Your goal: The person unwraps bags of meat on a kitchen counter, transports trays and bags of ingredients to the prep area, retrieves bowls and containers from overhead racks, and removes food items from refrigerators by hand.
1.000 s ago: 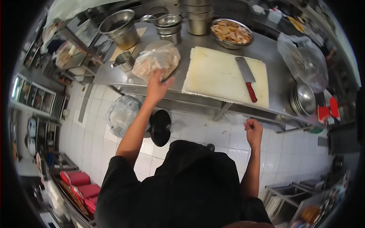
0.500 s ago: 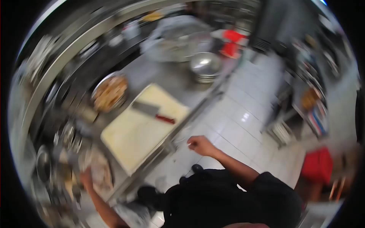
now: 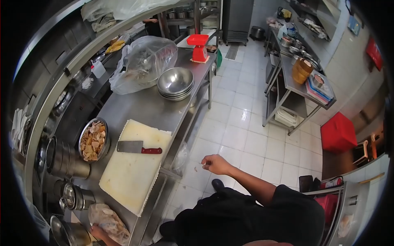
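Plastic bag [image 3: 110, 223] is being touched by the left hand [image 3: 97, 233], closure indeterminable; full-palm support is being judged safest. Right hand [image 3: 216, 165] is being held half-curled, nothing visibly pinched.

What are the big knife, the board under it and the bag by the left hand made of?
Knife: the flat grey blade looks like dull metal, probably steel; its red handle could be wood or plastic.
Board: matte, pale yellow and stained, likely plastic.
Bag: thin, crinkled and see-through, so probably plastic film.
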A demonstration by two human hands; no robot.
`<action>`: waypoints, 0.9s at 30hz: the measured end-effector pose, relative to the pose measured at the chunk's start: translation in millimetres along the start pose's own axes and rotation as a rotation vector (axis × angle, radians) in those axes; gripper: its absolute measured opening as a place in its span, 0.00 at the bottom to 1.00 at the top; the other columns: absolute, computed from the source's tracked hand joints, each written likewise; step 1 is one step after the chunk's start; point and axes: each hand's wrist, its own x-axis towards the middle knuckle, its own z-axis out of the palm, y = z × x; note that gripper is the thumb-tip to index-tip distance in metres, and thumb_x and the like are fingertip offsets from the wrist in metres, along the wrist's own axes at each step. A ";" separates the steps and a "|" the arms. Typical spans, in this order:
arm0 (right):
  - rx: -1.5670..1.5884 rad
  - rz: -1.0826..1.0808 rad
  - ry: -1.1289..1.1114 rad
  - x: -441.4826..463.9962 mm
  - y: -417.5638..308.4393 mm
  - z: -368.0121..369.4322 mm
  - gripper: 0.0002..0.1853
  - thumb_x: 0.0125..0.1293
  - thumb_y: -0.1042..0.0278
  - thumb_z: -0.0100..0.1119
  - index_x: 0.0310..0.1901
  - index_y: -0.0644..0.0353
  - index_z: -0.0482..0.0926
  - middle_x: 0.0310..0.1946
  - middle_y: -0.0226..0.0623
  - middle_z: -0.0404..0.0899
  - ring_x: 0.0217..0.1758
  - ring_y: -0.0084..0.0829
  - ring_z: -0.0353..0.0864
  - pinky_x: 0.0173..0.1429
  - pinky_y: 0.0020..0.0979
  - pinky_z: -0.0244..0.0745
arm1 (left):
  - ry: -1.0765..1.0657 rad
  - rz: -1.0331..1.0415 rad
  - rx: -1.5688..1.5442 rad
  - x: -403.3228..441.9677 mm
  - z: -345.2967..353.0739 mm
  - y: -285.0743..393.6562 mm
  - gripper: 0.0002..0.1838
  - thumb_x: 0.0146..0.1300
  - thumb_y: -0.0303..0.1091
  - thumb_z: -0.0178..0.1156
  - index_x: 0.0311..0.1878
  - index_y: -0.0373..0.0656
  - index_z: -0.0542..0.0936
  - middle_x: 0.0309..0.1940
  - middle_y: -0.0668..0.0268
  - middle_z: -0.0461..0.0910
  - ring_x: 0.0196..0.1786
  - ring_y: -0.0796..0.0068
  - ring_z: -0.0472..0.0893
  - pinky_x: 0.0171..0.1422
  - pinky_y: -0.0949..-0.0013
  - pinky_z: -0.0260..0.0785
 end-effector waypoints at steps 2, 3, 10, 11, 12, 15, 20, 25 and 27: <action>-0.027 -0.042 0.013 8.1 9.0 -7.8 0.11 0.53 0.68 0.60 0.38 0.63 0.79 0.29 0.42 0.81 0.34 0.38 0.80 0.41 0.34 0.74 | -0.021 0.228 -0.038 -2.9 -5.9 -7.8 0.15 0.50 0.38 0.50 0.23 0.34 0.75 0.26 0.52 0.73 0.27 0.52 0.69 0.36 0.51 0.60; -0.042 -0.058 0.014 9.6 13.5 -11.0 0.11 0.53 0.68 0.60 0.38 0.63 0.79 0.29 0.42 0.81 0.34 0.39 0.80 0.41 0.34 0.74 | 0.004 0.242 -0.019 -5.2 -6.3 -5.9 0.16 0.52 0.39 0.48 0.22 0.34 0.75 0.26 0.52 0.73 0.28 0.52 0.70 0.36 0.51 0.60; -0.129 -0.091 -0.018 30.4 26.1 -46.8 0.11 0.54 0.67 0.59 0.39 0.63 0.79 0.30 0.44 0.81 0.36 0.41 0.80 0.42 0.35 0.74 | 0.252 0.130 0.035 30.9 1.9 -46.7 0.18 0.50 0.43 0.48 0.21 0.35 0.75 0.26 0.50 0.74 0.28 0.50 0.70 0.36 0.50 0.60; -0.124 -0.078 -0.025 33.0 23.0 -53.1 0.11 0.54 0.67 0.59 0.39 0.63 0.79 0.30 0.44 0.81 0.36 0.41 0.80 0.42 0.35 0.74 | 0.271 0.040 -0.022 32.5 1.1 -52.6 0.18 0.49 0.43 0.48 0.22 0.34 0.75 0.26 0.50 0.74 0.28 0.50 0.69 0.36 0.50 0.60; -0.115 -0.070 -0.029 36.5 20.0 -57.0 0.11 0.54 0.67 0.59 0.39 0.63 0.79 0.30 0.44 0.81 0.36 0.41 0.80 0.42 0.35 0.74 | 0.287 0.105 -0.012 29.5 -2.3 -56.9 0.18 0.48 0.43 0.49 0.22 0.34 0.75 0.26 0.49 0.74 0.28 0.50 0.69 0.36 0.50 0.60; -0.122 -0.086 0.005 40.1 22.0 -57.3 0.11 0.55 0.68 0.60 0.39 0.63 0.79 0.27 0.42 0.80 0.32 0.37 0.79 0.39 0.34 0.73 | 0.315 0.185 -0.035 6.4 -24.0 -49.0 0.16 0.44 0.41 0.51 0.23 0.34 0.75 0.25 0.48 0.73 0.27 0.52 0.67 0.35 0.51 0.60; -0.113 -0.076 -0.012 31.2 14.7 -38.3 0.11 0.56 0.68 0.60 0.39 0.63 0.79 0.26 0.40 0.80 0.30 0.33 0.78 0.37 0.32 0.72 | 0.281 -0.048 -0.247 -41.1 -59.0 13.4 0.13 0.42 0.36 0.52 0.27 0.33 0.72 0.26 0.50 0.70 0.27 0.54 0.64 0.34 0.49 0.52; -0.033 -0.065 -0.057 21.8 10.0 -2.6 0.11 0.56 0.68 0.60 0.38 0.64 0.78 0.26 0.40 0.80 0.31 0.32 0.78 0.38 0.31 0.72 | 0.201 -0.050 -0.505 -48.7 -101.2 53.6 0.14 0.39 0.30 0.51 0.32 0.32 0.69 0.31 0.53 0.67 0.33 0.57 0.65 0.41 0.65 0.45; -0.026 -0.084 -0.044 17.4 6.6 5.2 0.10 0.56 0.68 0.60 0.38 0.64 0.78 0.26 0.40 0.80 0.31 0.32 0.78 0.38 0.31 0.72 | 0.203 -0.078 -0.534 -52.1 -105.6 68.6 0.16 0.38 0.28 0.51 0.34 0.32 0.69 0.33 0.54 0.67 0.36 0.59 0.66 0.44 0.68 0.48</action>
